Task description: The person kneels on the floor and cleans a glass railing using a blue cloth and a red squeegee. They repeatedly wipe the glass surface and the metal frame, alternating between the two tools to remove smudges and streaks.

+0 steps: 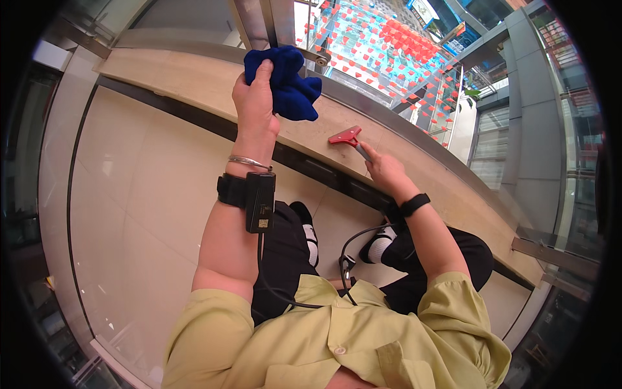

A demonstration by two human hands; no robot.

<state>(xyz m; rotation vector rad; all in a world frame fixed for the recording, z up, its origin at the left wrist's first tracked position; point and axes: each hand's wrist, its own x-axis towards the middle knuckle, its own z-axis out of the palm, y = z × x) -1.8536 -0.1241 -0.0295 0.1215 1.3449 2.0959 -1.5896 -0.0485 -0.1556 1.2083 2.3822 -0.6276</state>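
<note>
A bunched dark blue cloth is gripped in my left hand, held near a metal post at the glass railing. My right hand grips the grey handle of a red scraper. The scraper's wide head points left, over the beige stone ledge; whether its edge touches the stone I cannot tell. Faint dark marks show on the ledge near the scraper.
Beyond the ledge, glass panels with a metal bottom rail look down on an atrium hung with red decorations. A black strip runs below the ledge, above glossy floor tiles. A cable hangs from my left wrist device.
</note>
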